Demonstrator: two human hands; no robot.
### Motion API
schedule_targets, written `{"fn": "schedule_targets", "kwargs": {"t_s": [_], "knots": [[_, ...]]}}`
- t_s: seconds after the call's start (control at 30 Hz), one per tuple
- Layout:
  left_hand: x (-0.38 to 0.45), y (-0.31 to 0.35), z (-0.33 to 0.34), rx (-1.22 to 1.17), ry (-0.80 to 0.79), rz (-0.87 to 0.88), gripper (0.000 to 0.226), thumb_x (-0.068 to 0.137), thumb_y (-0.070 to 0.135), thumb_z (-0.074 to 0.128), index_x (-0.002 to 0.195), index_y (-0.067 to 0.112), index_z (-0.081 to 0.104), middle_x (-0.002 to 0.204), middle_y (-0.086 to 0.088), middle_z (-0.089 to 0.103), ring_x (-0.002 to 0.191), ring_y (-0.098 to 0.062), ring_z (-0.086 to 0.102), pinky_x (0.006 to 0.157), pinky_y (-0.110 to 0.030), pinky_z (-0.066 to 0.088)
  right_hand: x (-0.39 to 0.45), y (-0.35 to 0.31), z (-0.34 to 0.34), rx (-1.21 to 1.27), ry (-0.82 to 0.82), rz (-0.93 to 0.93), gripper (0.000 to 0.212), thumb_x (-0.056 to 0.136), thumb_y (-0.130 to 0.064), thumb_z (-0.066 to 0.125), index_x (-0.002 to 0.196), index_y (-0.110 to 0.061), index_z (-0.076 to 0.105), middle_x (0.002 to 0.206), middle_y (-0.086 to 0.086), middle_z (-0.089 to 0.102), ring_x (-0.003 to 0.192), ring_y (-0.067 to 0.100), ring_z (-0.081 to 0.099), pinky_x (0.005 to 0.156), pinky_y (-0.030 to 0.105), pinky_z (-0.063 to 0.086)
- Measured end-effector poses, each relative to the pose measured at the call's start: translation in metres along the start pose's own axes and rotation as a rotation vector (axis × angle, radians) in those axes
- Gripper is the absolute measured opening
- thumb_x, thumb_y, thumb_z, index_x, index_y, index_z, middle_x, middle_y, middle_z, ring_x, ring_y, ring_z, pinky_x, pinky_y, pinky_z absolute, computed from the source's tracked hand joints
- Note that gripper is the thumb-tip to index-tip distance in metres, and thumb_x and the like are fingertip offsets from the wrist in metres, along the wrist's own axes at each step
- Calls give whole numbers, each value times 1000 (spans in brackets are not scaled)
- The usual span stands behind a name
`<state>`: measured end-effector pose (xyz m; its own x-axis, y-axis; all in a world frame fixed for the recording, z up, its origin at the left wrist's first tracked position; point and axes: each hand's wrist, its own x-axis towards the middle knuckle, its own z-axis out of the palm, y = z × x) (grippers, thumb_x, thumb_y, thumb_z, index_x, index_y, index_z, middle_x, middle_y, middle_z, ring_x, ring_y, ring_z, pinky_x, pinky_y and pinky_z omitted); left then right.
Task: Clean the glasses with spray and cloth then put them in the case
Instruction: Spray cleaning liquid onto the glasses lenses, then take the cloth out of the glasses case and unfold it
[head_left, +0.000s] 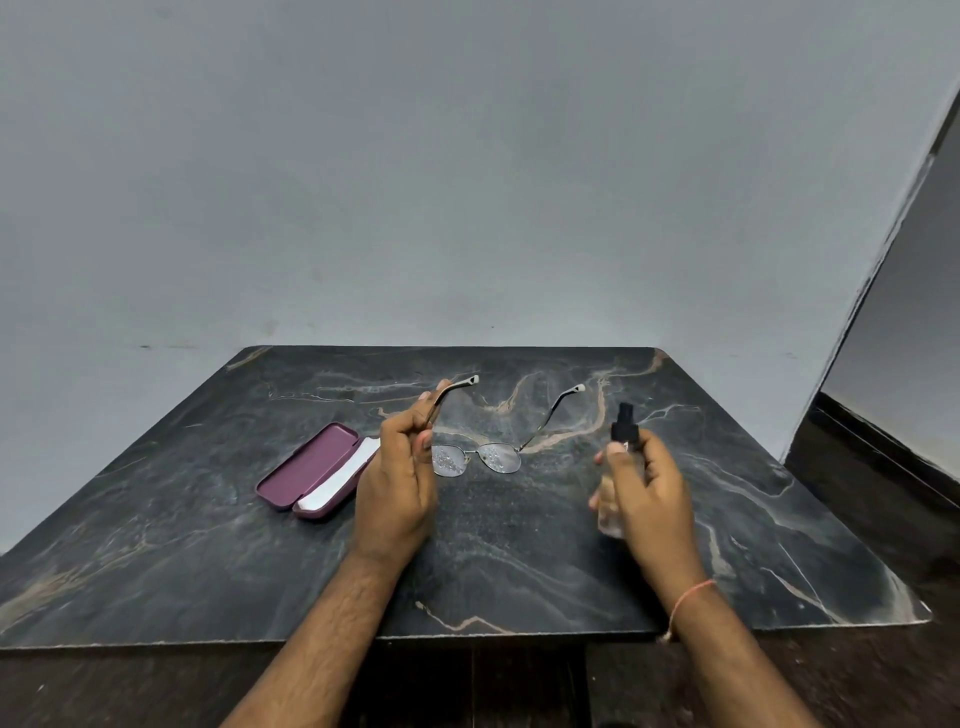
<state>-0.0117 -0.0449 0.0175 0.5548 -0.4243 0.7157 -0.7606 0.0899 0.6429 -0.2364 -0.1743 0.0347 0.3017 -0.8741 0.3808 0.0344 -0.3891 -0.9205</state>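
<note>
My left hand (397, 480) pinches the left temple of the metal-framed glasses (491, 456) and holds them above the table, temples unfolded and pointing away from me. Droplets speckle both lenses. My right hand (647, 491) is closed around a small clear spray bottle (623, 427) with a black nozzle, just right of the glasses. A maroon glasses case (311, 470) lies open to the left of my left hand, and a white cloth (345, 480) lies in its nearer half.
A dark marble table top (519, 561) carries everything, backed by a grey wall. A dark wooden floor and skirting show at the right, past the table edge.
</note>
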Motion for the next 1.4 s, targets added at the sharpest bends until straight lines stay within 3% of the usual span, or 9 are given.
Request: {"fn": "schedule_targets", "kwargs": {"t_s": [0.1, 0.27, 0.47, 0.7, 0.83, 0.97, 1.07, 1.17, 1.4], "knots": [[0, 1, 1, 1, -7, -26, 11, 110, 36, 44, 121, 34, 45, 80, 18, 55, 63, 5, 57, 58, -21, 35, 26, 6, -16, -12, 23, 44, 16, 107, -31, 63, 123, -26, 62, 107, -7, 76, 86, 19, 80, 78, 38, 62], [0, 0, 1, 3, -5, -21, 17, 110, 43, 40, 122, 32, 45, 79, 21, 54, 65, 3, 53, 61, -30, 35, 50, 33, -40, -152, 65, 36, 29, 99, -44, 72, 125, -45, 58, 116, -11, 74, 104, 18, 76, 96, 59, 61], [0, -2, 2, 16, -15, 11, 24, 111, 47, 36, 124, 30, 45, 84, 19, 55, 67, -2, 55, 62, -33, 41, 47, 37, -40, -135, 66, -13, 37, 96, -35, 78, 123, -48, 57, 131, -10, 71, 118, 15, 71, 111, 55, 54], [-1, -2, 2, 24, -14, 27, 23, 110, 46, 37, 123, 30, 46, 79, 20, 55, 64, -2, 54, 59, -33, 39, 30, 17, -44, -404, 212, -125, 86, 87, -36, 87, 157, -26, 39, 165, -4, 33, 155, 17, 26, 124, 38, 27], [-1, -1, 3, 15, -8, 43, 9, 113, 36, 43, 119, 30, 46, 79, 17, 57, 60, -6, 54, 59, -31, 38, 9, -23, -35, -321, 341, -383, 18, 96, -40, 72, 104, -28, 61, 112, -9, 62, 105, 18, 59, 87, 32, 49], [-2, 4, 0, 0, -16, 54, 6, 114, 35, 46, 119, 32, 46, 84, 11, 66, 65, -19, 61, 59, -29, 43, 18, -65, -20, -12, -210, 448, 51, 108, -61, 45, 89, -21, 70, 70, -2, 66, 48, 16, 55, 43, 22, 35], [-2, 13, -2, -45, -19, 163, 23, 111, 7, 52, 121, 27, 47, 108, -18, 78, 85, -31, 67, 71, -7, 46, 30, -62, -10, -4, -492, 766, 67, 101, -74, 44, 86, -16, 74, 66, 0, 67, 40, 13, 54, 36, 14, 28], [-3, 13, -2, -38, -84, 241, 18, 113, 7, 46, 123, 21, 47, 159, 17, 58, 109, -16, 72, 86, 0, 43, 40, -55, -2, 75, -557, 875, 59, 93, -73, 60, 77, -18, 74, 65, -1, 65, 37, 11, 54, 33, 13, 29], [0, -4, 2, -25, -166, 285, 24, 114, 21, 43, 137, 18, 46, 159, 7, 61, 112, -13, 73, 88, -27, 55, 41, -48, -2, 149, -573, 904, 30, 93, -42, 75, 74, -19, 76, 64, -4, 66, 37, 8, 54, 29, 15, 29]]}}
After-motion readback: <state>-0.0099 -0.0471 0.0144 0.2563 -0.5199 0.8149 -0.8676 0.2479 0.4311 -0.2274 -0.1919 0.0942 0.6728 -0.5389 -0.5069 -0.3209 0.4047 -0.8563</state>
